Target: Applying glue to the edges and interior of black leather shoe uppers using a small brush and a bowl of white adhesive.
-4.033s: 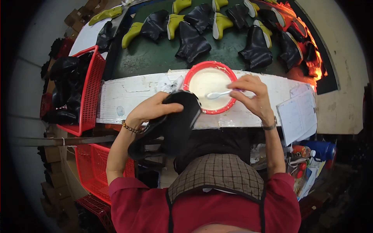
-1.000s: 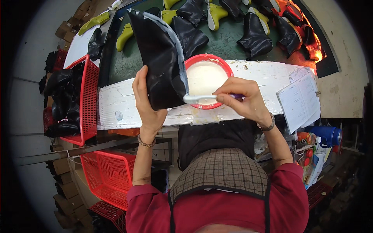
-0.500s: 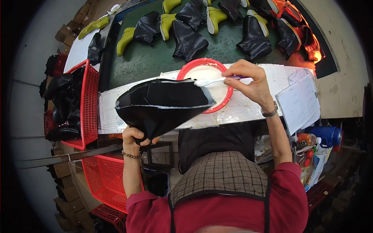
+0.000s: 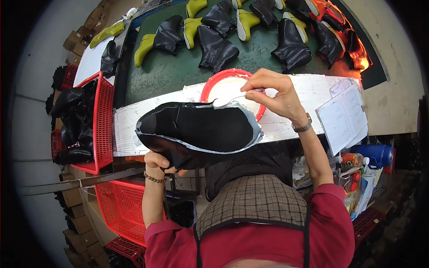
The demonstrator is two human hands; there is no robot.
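Note:
In my left hand I grip a black boot from below, its fingers closed on the dark leather. The boot lies sideways with its black underside facing up, and a pale whitish band runs round the sole edge. My right hand pinches a white toothbrush. Its head touches the boot's far edge, around the middle of the sole. Just behind the boot stands a red bowl of white, creamy liquid, partly hidden by the boot and my right hand.
Black boots and yellow-green shoe forms stand on a green surface behind the white ledge. A red basket of black boots is at left, papers at right. An orange glow lights the far right.
The boot has turned so its underside faces up more fully, its right end moving lower and further right. The toothbrush has shifted left and slightly down along the boot's far edge.

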